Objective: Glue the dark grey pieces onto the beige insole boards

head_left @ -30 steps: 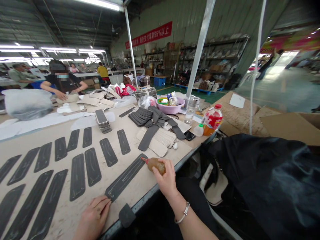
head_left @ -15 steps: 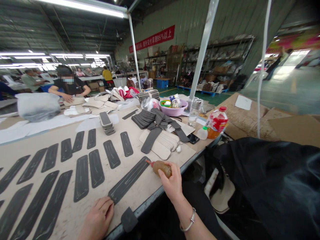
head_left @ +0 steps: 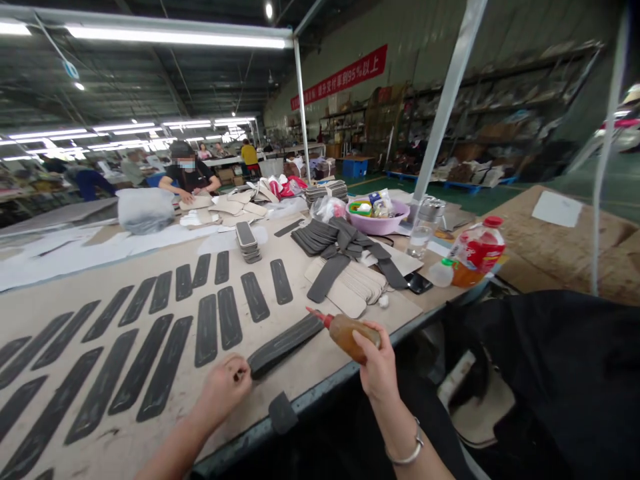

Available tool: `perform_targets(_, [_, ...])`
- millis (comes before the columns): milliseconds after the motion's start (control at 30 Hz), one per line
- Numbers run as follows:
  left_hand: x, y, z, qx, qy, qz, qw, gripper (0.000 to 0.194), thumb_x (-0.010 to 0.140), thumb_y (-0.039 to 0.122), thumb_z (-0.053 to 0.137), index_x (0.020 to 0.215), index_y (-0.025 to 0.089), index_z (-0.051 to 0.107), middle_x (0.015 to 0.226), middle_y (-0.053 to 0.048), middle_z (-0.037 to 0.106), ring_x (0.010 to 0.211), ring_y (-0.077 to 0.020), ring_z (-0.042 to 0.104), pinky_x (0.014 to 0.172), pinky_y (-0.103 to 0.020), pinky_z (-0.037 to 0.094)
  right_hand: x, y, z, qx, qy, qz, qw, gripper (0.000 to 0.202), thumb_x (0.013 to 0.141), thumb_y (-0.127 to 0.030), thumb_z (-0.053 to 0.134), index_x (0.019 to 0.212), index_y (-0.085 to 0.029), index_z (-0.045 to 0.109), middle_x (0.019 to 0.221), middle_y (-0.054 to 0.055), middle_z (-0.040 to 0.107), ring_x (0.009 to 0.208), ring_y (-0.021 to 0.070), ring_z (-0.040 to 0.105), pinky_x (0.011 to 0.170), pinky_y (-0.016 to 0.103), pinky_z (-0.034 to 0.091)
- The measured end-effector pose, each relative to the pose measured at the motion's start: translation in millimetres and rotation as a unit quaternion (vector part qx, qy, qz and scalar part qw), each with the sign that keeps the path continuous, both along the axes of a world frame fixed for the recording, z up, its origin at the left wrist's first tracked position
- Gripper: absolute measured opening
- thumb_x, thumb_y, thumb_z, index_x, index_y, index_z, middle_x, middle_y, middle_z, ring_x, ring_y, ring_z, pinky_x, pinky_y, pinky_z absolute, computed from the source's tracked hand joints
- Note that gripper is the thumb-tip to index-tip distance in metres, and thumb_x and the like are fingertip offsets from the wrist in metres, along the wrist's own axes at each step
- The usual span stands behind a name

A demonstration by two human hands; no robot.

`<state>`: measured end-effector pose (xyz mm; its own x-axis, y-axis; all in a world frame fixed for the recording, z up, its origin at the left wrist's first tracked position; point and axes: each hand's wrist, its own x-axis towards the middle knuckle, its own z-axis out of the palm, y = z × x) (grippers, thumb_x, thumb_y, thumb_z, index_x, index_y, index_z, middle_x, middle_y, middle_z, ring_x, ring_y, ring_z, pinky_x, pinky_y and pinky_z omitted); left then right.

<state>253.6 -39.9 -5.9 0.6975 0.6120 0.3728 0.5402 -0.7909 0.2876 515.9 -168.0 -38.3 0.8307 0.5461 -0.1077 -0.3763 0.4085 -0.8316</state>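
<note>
My right hand (head_left: 376, 353) is wrapped round a glue bottle (head_left: 347, 335) with a brown body and a red nozzle pointing left. The bottle is tilted, its tip just above the far end of a long dark grey strip (head_left: 287, 341). The near end of this strip is pinched in my left hand (head_left: 231, 380), fingers curled, and the strip bows up slightly there. Left of my hands, several dark grey pieces (head_left: 165, 370) with shiny streaks lie in rows on the table (head_left: 260, 427).
Beyond my hands are a pile of dark strips (head_left: 320, 240) and beige pieces (head_left: 347, 283). A pink basin (head_left: 377, 225), a glass jar (head_left: 425, 230), a red-capped bottle (head_left: 477, 253) and a phone (head_left: 418, 283) stand or lie at the right. A co-worker (head_left: 189, 177) handles pieces across the table.
My left hand has gone from resting at the strip's near end to pinching it, and the strip is slightly lifted and bent. The bottle's tip has risen off it. The view has swung right.
</note>
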Motion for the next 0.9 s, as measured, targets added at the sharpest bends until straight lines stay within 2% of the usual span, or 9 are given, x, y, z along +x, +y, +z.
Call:
perform_targets(133, [-0.3,14.0,44.8,-0.134,0.035,0.058,0.989,0.017,0.069,0.019,0.045,0.057,0.019,0.056,0.059,0.002,0.058,0.055,-0.0116,0.054,0.051,-0.021,0.041,3.4,-1.3,4.5,0.012,0.072,0.003,0.997,0.048,0.055,-0.031,0.078,0.094,-0.022,0.051,0.081,-0.001,0.063,0.068,0.0162,0.061,0.058,0.026,0.048])
perform_targets(200, [-3.3,20.8,66.2,-0.169,0.039,0.088,0.981,0.017,0.069,0.022,0.046,0.058,0.018,0.058,0.056,0.003,0.057,0.053,-0.0117,0.053,0.050,-0.021,0.039,5.3,-1.2,3.3,0.018,0.089,0.009,0.996,0.048,0.055,-0.030,0.077,0.094,-0.022,0.052,0.081,-0.001,0.064,0.068,0.0174,0.062,0.057,0.027,0.048])
perform_targets(300, [-15.5,23.7,90.7,-0.153,0.024,0.113,0.981,0.017,0.067,0.022,0.046,0.056,0.017,0.058,0.053,0.004,0.055,0.050,-0.0109,0.050,0.048,-0.021,0.037,8.1,-4.3,-3.2,0.023,0.097,0.019,0.995,0.046,0.057,-0.029,0.076,0.096,-0.022,0.053,0.081,-0.001,0.065,0.069,0.0187,0.062,0.056,0.028,0.048])
perform_targets(433, [-53.4,9.8,107.8,-0.087,0.002,0.140,0.986,0.013,0.065,0.019,0.047,0.057,0.017,0.057,0.061,0.002,0.057,0.055,-0.0105,0.052,0.052,-0.021,0.039,15.3,-13.0,-18.8,0.013,0.105,0.003,0.994,0.042,0.054,-0.024,0.077,0.092,-0.022,0.058,0.081,-0.003,0.064,0.069,0.0161,0.061,0.059,0.028,0.048])
perform_targets(533, [-98.9,-14.0,108.7,-0.056,-0.009,0.196,0.979,0.011,0.067,0.018,0.047,0.059,0.017,0.056,0.066,0.000,0.058,0.062,-0.0107,0.054,0.059,-0.021,0.042,22.5,-15.3,-27.0,-0.007,0.100,0.034,0.994,0.039,0.056,-0.026,0.077,0.091,-0.023,0.060,0.087,-0.003,0.063,0.077,0.0179,0.060,0.065,0.032,0.049])
perform_targets(600, [-135.3,-36.5,102.9,-0.020,-0.019,0.219,0.975,0.013,0.070,0.018,0.047,0.060,0.017,0.055,0.066,0.000,0.057,0.062,-0.0105,0.054,0.061,-0.021,0.043,24.4,-16.3,-26.6,-0.033,0.092,0.057,0.994,0.037,0.057,-0.028,0.077,0.089,-0.023,0.060,0.090,-0.001,0.062,0.080,0.0196,0.059,0.067,0.034,0.049])
perform_targets(700, [-195.0,-72.4,84.9,0.043,-0.007,0.233,0.971,0.014,0.076,0.018,0.046,0.066,0.018,0.056,0.069,0.000,0.058,0.065,-0.0105,0.055,0.063,-0.021,0.045,21.9,-17.4,-22.5,-0.068,0.085,0.085,0.990,0.036,0.055,-0.031,0.077,0.087,-0.023,0.060,0.092,0.001,0.060,0.079,0.0222,0.058,0.064,0.038,0.048])
perform_targets(767, [-233.1,-92.2,69.6,0.056,0.024,0.234,0.970,0.013,0.079,0.019,0.046,0.071,0.018,0.057,0.074,-0.001,0.060,0.071,-0.0111,0.057,0.069,-0.021,0.046,18.9,-15.5,-24.1,-0.074,0.074,0.096,0.990,0.036,0.054,-0.031,0.077,0.085,-0.023,0.060,0.092,0.001,0.060,0.078,0.0231,0.058,0.063,0.039,0.048])
perform_targets(900, [-288.5,-114.0,42.6,0.047,0.072,0.217,0.973,0.015,0.081,0.018,0.045,0.075,0.019,0.058,0.081,-0.004,0.061,0.079,-0.0123,0.058,0.076,-0.022,0.047,16.1,-6.4,-44.5,-0.057,0.013,0.094,0.994,0.034,0.054,-0.029,0.076,0.083,-0.022,0.059,0.086,0.000,0.060,0.074,0.0212,0.057,0.062,0.040,0.048])
